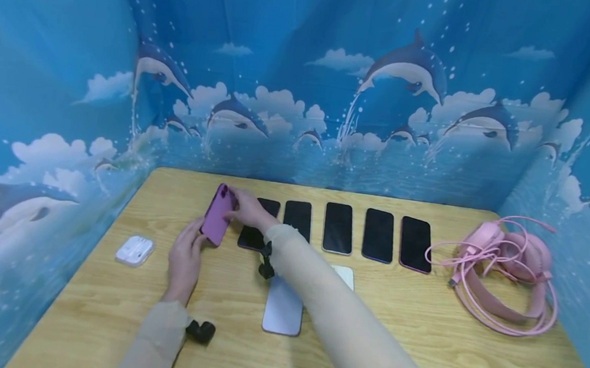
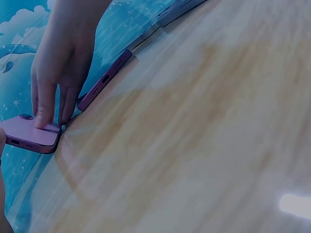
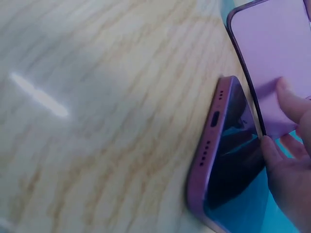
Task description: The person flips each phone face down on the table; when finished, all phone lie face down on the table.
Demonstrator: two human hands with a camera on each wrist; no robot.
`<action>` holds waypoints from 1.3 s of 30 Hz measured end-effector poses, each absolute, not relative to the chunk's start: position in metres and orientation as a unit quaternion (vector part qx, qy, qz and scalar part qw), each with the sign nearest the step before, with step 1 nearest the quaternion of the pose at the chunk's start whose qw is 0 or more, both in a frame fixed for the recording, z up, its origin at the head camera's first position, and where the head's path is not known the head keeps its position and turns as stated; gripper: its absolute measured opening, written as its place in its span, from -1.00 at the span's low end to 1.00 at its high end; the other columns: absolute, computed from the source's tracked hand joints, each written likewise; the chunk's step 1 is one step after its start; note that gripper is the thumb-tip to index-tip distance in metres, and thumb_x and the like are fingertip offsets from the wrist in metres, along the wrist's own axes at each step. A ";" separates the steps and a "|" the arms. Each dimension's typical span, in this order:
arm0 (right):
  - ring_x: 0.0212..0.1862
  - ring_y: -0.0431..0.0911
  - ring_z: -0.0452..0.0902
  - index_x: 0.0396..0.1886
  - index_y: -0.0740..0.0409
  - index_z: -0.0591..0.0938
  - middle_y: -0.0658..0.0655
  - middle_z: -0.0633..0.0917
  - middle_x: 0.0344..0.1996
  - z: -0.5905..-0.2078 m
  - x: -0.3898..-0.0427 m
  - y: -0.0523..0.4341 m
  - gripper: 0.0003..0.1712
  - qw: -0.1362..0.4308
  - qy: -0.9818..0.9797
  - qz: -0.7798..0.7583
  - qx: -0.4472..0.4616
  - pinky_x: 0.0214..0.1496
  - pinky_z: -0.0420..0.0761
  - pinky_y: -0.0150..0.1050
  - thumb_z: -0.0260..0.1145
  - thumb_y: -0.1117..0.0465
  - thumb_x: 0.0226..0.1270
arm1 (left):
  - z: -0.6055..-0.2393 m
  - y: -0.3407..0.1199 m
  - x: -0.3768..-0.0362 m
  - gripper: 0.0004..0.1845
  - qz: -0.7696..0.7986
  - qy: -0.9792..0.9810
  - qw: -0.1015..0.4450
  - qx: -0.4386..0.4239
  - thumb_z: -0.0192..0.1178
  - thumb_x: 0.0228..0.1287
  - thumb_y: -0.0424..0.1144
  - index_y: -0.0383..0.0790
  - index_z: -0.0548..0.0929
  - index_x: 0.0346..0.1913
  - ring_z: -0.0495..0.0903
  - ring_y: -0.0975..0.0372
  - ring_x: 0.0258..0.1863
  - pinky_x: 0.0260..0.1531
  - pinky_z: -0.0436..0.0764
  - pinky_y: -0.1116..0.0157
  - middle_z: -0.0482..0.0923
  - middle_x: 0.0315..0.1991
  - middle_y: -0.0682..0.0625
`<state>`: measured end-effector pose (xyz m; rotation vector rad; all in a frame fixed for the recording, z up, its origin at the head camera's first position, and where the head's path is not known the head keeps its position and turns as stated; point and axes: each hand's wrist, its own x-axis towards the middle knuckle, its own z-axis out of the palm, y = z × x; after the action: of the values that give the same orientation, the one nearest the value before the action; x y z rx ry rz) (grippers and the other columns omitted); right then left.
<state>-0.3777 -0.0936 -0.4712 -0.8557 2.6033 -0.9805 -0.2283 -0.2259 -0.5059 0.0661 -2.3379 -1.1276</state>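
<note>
A purple smartphone [image 1: 219, 217] is raised at a tilt above the back left of the table, its back and camera corner showing. My right hand [image 1: 249, 208] pinches it along the right edge; in the right wrist view the thumb [image 3: 290, 99] lies on its back and fingers are at the edge. At the phone's lower left edge, my left hand [image 1: 184, 259] holds it with the fingertips; in the left wrist view only a sliver of that hand shows. Right beside it lies a dark-screened phone [image 1: 251, 237], partly hidden by my right hand.
Further right, several dark-screened phones [image 1: 338, 228] continue the row. A pale lavender phone [image 1: 282, 313] and a whitish one [image 1: 345, 276] lie nearer, partly under my right forearm. White earphones in a clear case [image 1: 134, 250] sit left; pink headphones [image 1: 528, 260] with a looped cable lie right.
</note>
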 end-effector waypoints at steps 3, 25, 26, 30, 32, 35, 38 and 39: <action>0.27 -0.06 0.36 0.48 0.21 0.12 0.18 0.37 0.34 -0.471 -0.377 -0.094 -0.04 0.116 0.891 -0.319 -0.303 0.28 0.37 -0.40 0.43 0.19 0.17 | -0.505 -0.226 -0.228 -0.57 -0.420 -0.862 0.281 0.036 0.14 0.32 -0.41 -0.21 0.50 0.24 0.43 0.03 0.22 0.24 0.41 0.08 0.46 0.23 -0.14; 0.38 -0.06 0.21 0.43 0.20 0.23 0.14 0.32 0.38 -0.473 -0.368 -0.095 -0.18 0.112 0.908 -0.250 -0.316 0.40 0.18 -0.38 0.36 0.10 0.24 | -0.507 -0.229 -0.229 -0.63 -0.426 -0.853 0.266 0.146 0.23 0.24 -0.42 -0.31 0.58 0.13 0.50 -0.02 0.15 0.17 0.48 0.07 0.53 0.13 -0.20; 0.37 -0.06 0.22 0.43 0.21 0.24 0.14 0.33 0.37 -0.473 -0.368 -0.096 -0.18 0.112 0.908 -0.248 -0.317 0.40 0.19 -0.37 0.36 0.10 0.25 | -0.507 -0.229 -0.229 -0.63 -0.423 -0.854 0.264 0.148 0.23 0.24 -0.43 -0.32 0.58 0.12 0.50 -0.04 0.14 0.16 0.48 0.06 0.54 0.12 -0.20; 0.36 -0.06 0.24 0.42 0.20 0.25 0.14 0.35 0.36 -0.475 -0.369 -0.096 -0.20 0.112 0.909 -0.245 -0.318 0.39 0.22 -0.37 0.35 0.09 0.25 | -0.507 -0.230 -0.229 -0.63 -0.419 -0.858 0.250 0.157 0.23 0.24 -0.44 -0.31 0.58 0.13 0.51 -0.05 0.13 0.16 0.48 0.05 0.54 0.11 -0.21; 0.36 -0.07 0.25 0.42 0.20 0.25 0.14 0.35 0.36 -0.476 -0.369 -0.096 -0.21 0.111 0.909 -0.244 -0.320 0.38 0.23 -0.37 0.35 0.10 0.26 | -0.507 -0.230 -0.229 -0.62 -0.420 -0.860 0.242 0.163 0.23 0.24 -0.43 -0.30 0.57 0.13 0.51 -0.05 0.13 0.15 0.49 0.05 0.54 0.11 -0.21; 0.36 -0.07 0.24 0.42 0.19 0.25 0.14 0.35 0.36 -0.477 -0.369 -0.097 -0.22 0.107 0.908 -0.244 -0.324 0.38 0.22 -0.38 0.34 0.11 0.28 | -0.506 -0.230 -0.230 -0.62 -0.416 -0.862 0.234 0.168 0.23 0.24 -0.43 -0.29 0.57 0.14 0.51 -0.05 0.13 0.14 0.50 0.04 0.54 0.11 -0.22; 0.36 -0.07 0.24 0.42 0.18 0.25 0.13 0.35 0.36 -0.478 -0.369 -0.097 -0.23 0.103 0.908 -0.245 -0.324 0.39 0.22 -0.38 0.33 0.12 0.29 | -0.506 -0.229 -0.230 -0.62 -0.413 -0.863 0.234 0.171 0.24 0.23 -0.44 -0.30 0.58 0.13 0.52 -0.06 0.11 0.12 0.52 0.03 0.54 0.10 -0.24; 0.36 -0.08 0.24 0.42 0.18 0.25 0.13 0.35 0.36 -0.478 -0.369 -0.097 -0.23 0.103 0.908 -0.245 -0.322 0.38 0.22 -0.38 0.33 0.12 0.29 | -0.507 -0.229 -0.230 -0.62 -0.413 -0.863 0.234 0.172 0.25 0.22 -0.44 -0.30 0.58 0.12 0.53 -0.07 0.10 0.11 0.52 0.03 0.55 0.09 -0.24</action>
<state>-0.3685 -0.0968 -0.4780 -0.9508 2.6800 -0.7241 -0.2305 -0.2288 -0.5067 0.4730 -2.3691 -1.1351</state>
